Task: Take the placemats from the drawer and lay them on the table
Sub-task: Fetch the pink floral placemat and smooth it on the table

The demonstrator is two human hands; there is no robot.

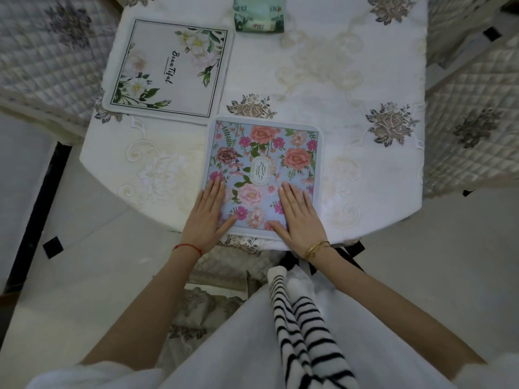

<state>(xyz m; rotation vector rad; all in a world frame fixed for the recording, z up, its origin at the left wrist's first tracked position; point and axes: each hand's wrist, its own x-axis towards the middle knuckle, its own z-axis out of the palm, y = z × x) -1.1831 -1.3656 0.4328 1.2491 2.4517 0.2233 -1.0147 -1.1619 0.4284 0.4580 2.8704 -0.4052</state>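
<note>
A blue placemat (pixel 264 161) printed with pink and coral flowers lies flat at the near edge of the table (pixel 351 80). My left hand (pixel 209 217) presses flat on its near left side, fingers straight. On the mat's near right side, my right hand (pixel 299 217) lies flat too. A second placemat (pixel 168 70), white with white flowers, green leaves and black script, lies at the far left of the table, just apart from the blue one. No drawer is in view.
An embroidered white tablecloth covers the table. A green packet (pixel 258 14) sits at the far middle edge. Quilted chair covers stand at the left (pixel 47 60) and right (pixel 471 113). Another covered chair (pixel 224 273) is tucked under the near edge in front of me.
</note>
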